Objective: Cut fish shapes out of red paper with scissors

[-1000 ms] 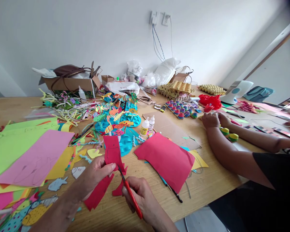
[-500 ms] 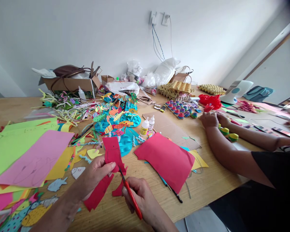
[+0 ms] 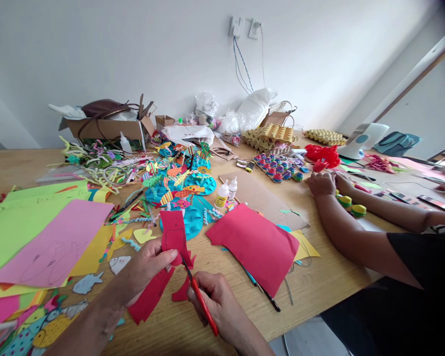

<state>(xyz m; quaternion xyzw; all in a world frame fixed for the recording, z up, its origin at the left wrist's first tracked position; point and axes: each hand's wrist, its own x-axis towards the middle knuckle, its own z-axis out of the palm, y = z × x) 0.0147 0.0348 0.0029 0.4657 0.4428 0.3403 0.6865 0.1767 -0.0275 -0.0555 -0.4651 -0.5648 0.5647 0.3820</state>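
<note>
My left hand (image 3: 148,269) pinches a piece of red paper (image 3: 174,230) with dark pencil lines on it, holding it up above the table. Around the red handles of a pair of scissors (image 3: 203,305) is closed my right hand (image 3: 217,301). The dark blades meet the lower edge of the held paper, near my left thumb. Beneath my hands lie a red strip (image 3: 150,299) and a small red scrap (image 3: 181,291). A large red sheet (image 3: 257,247) rests to the right, over a blue pen and a black one.
Green and pink sheets (image 3: 55,242) and paper fish (image 3: 88,283) lie at left. Two glue bottles (image 3: 222,194) stand beyond the red sheet, near blue pieces with fish (image 3: 191,222). At right, another person's arms (image 3: 330,217) reach over the table with painted egg-carton cups (image 3: 357,211).
The held red paper has turned slightly and shifted a little to the right at its top. Both hands and the scissors stay almost where they were.
</note>
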